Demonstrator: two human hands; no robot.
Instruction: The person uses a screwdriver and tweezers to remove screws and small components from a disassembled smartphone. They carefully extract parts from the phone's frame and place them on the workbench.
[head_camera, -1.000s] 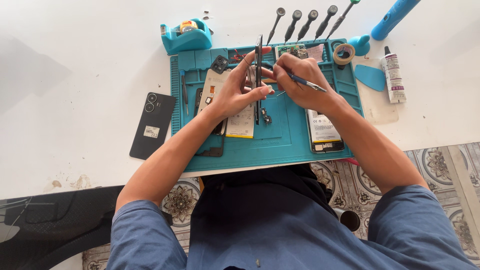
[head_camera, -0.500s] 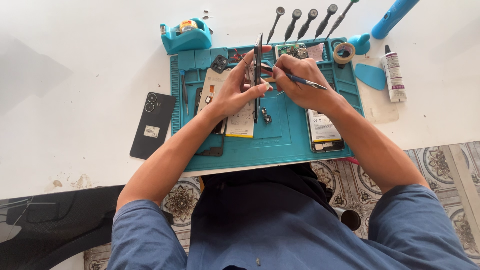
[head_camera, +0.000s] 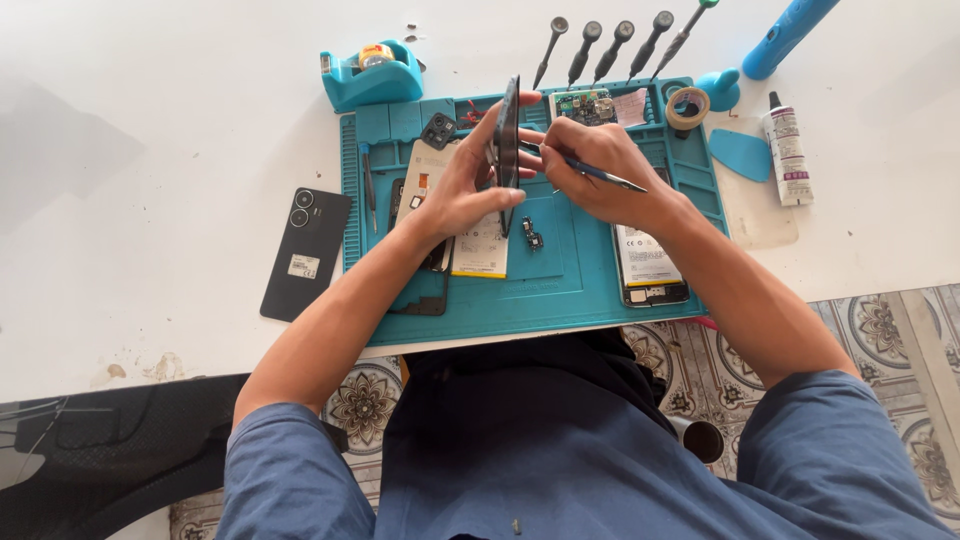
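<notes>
While left hand (head_camera: 455, 195) grips phone frame (head_camera: 507, 130), right hand (head_camera: 600, 170) pinches tool (head_camera: 600, 175).

Both your forearms reach forward and angle inward, so your hands meet in the middle. Your left hand (head_camera: 455, 190) is cupped, fingers spread upward and thumb forward, gripping. Your right hand (head_camera: 600, 170) is curled into a pinch, knuckles up, wrist slightly bent.

A phone repair workbench. A teal silicone work mat (head_camera: 570, 290) covers the white desk (head_camera: 150, 180). Small black-handled screwdrivers (head_camera: 600, 45) line its top edge beside a teal tape dispenser (head_camera: 370, 75).
</notes>
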